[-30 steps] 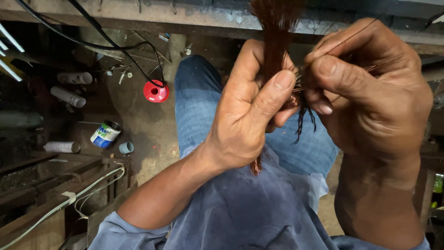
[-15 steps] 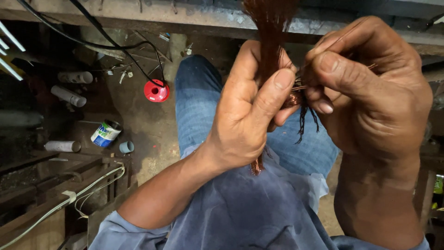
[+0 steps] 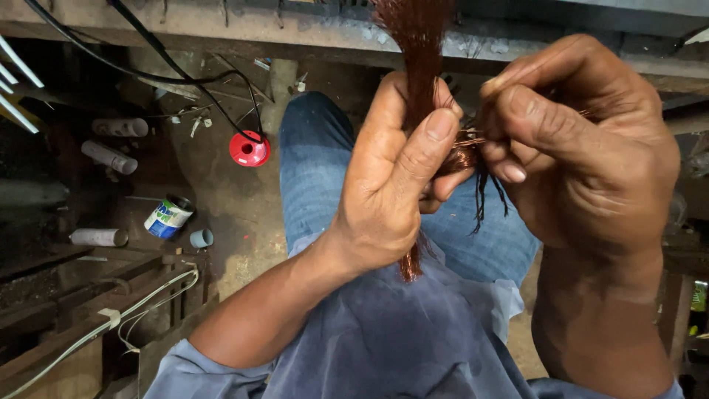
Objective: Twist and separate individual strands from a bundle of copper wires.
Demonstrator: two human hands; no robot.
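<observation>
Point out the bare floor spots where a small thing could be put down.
The barest patch is the dirt floor between the red round cap, the tin can and the jeans leg. Left of it is crowded: pipe pieces, wooden beams and white cable. The left hand and right hand grip the copper wire bundle over the lap.
</observation>
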